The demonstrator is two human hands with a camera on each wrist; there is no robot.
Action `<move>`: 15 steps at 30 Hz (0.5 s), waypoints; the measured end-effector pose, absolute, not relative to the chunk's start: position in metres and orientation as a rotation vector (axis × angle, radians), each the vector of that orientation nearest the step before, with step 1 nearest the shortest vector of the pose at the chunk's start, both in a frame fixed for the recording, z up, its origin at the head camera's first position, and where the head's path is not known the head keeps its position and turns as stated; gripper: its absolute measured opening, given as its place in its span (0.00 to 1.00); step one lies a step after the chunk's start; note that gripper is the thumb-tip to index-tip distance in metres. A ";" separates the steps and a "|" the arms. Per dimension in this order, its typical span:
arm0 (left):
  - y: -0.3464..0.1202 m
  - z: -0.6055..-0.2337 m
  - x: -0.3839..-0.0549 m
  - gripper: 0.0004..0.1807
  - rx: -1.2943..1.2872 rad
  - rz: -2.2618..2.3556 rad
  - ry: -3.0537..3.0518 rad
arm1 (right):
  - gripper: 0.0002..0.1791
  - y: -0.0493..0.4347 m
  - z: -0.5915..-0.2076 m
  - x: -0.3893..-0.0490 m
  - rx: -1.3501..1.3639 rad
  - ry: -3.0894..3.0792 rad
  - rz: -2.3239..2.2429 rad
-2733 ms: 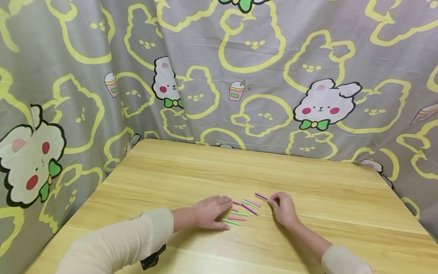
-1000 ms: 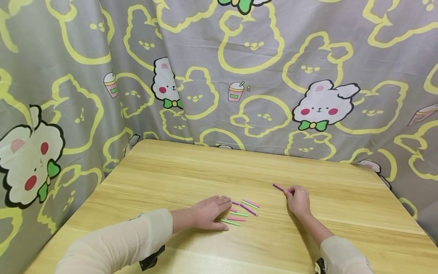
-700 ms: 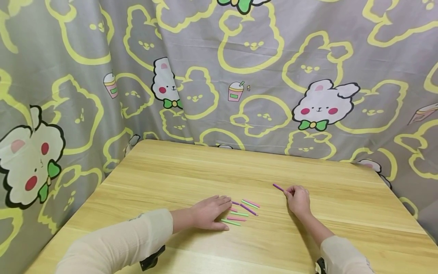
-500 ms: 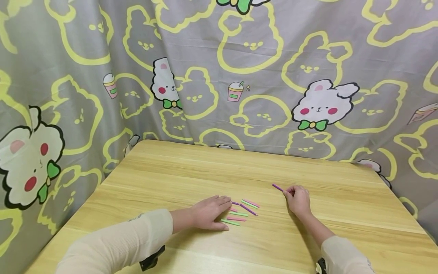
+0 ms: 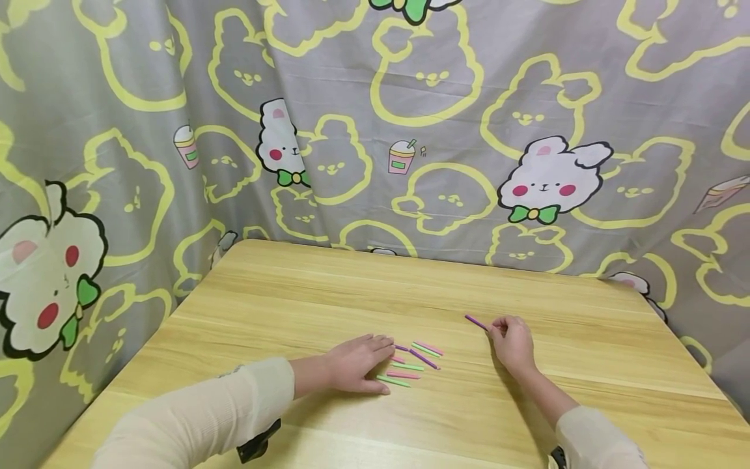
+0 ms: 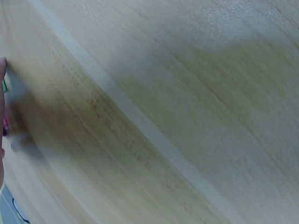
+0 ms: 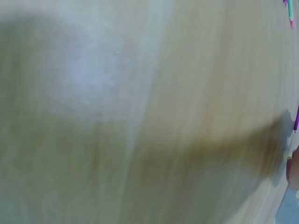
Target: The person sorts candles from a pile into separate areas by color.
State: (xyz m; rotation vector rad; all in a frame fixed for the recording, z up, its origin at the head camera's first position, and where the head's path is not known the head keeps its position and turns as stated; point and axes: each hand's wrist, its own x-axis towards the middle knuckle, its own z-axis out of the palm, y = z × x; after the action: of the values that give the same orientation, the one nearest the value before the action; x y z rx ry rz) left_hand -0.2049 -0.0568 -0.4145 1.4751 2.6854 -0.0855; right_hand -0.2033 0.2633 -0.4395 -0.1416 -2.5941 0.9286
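My left hand (image 5: 359, 365) lies palm down on the wooden table, fingers fairly straight. It covers the ends of some thin coloured sticks. By its fingertips are green sticks (image 5: 408, 367), pink sticks (image 5: 404, 375) and a purple stick (image 5: 424, 359), loosely fanned out. Farther right, my right hand (image 5: 512, 345) pinches the near end of another purple stick (image 5: 476, 322) between thumb and curled fingers. That end is hidden by the fingertips. The left wrist view has only an edge of the left hand (image 6: 2, 93); the right wrist view catches a bit of the right hand (image 7: 293, 172).
The wooden table (image 5: 328, 286) reaches back to a grey curtain (image 5: 351, 78) printed with yellow outlines and white rabbits. Another pink and green pair (image 5: 428, 348) lies at the far side of the group. A black wrist device (image 5: 259, 443) shows under the left sleeve.
Since the earliest frame, my right hand has moved right and away from me with the purple stick. In the last half second it edges slightly right, showing more stick. My left hand stays put.
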 end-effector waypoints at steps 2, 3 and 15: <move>-0.057 -0.413 -0.205 0.41 1.474 -0.104 2.686 | 0.07 0.262 -0.441 -0.202 -0.120 -2.518 0.937; -0.057 -0.413 -0.205 0.41 1.474 -0.111 2.684 | 0.07 0.261 -0.442 -0.201 -0.106 -2.490 0.941; -0.057 -0.410 -0.205 0.40 1.484 -0.109 2.679 | 0.08 0.250 -0.440 -0.190 -0.083 -2.529 0.969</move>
State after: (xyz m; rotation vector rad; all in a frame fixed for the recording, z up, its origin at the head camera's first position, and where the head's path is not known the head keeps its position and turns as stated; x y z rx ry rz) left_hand -0.2051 -0.0570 -0.4099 1.4844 2.6794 -0.1087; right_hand -0.1902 0.2503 -0.4402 -0.0835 -2.5291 0.9695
